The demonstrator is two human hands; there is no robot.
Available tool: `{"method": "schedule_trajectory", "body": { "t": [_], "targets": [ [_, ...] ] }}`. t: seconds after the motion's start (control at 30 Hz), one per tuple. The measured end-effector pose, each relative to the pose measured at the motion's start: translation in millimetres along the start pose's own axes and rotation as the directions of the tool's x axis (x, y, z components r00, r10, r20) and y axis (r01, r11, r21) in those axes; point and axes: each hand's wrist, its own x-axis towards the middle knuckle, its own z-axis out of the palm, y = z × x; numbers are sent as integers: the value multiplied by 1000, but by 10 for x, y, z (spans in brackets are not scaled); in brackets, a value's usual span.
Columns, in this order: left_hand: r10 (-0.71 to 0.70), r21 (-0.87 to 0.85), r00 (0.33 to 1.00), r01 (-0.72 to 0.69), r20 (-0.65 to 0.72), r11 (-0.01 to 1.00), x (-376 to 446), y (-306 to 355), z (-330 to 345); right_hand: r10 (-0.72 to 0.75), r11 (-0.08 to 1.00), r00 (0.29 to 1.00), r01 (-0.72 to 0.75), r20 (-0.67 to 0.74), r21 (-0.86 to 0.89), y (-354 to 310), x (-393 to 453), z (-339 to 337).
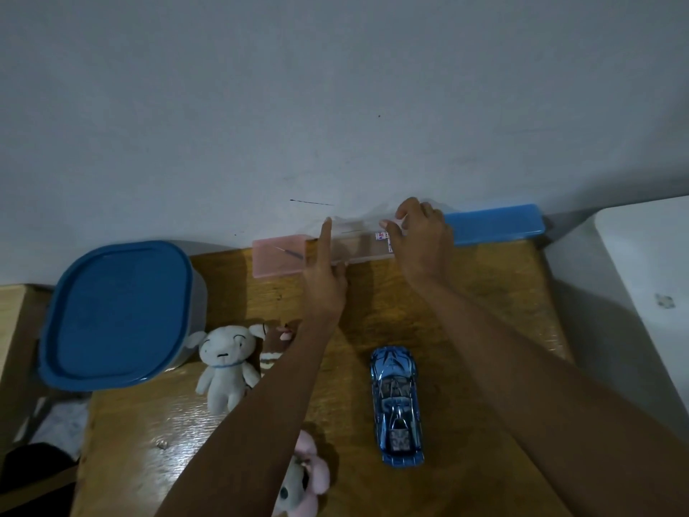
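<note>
The long case lies at the far edge of the table, pink at its left end and clear further right. The left hand pinches it, forefinger straight across it. The right hand curls round its clear part by a small white label, whose red and blue print is too small to read, and hides that end of the case.

Your left hand lays its index finger straight across the translucent pink case at the back edge of the table. Your right hand grips the case's right end, just beside a blue lid.
</note>
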Motion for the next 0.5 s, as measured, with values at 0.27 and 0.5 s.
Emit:
{"method": "schedule_trajectory", "body": {
  "t": [0.27, 0.5],
  "targets": [
    [42, 15, 998, -43, 46, 999, 2, -29, -37, -125, 990, 986, 118, 107, 74, 106, -81, -5],
    [57, 26, 998, -58, 35, 998, 29, -69, -20, -245, 958, 910, 280, 335, -60, 258, -75, 52]
  ]
}}
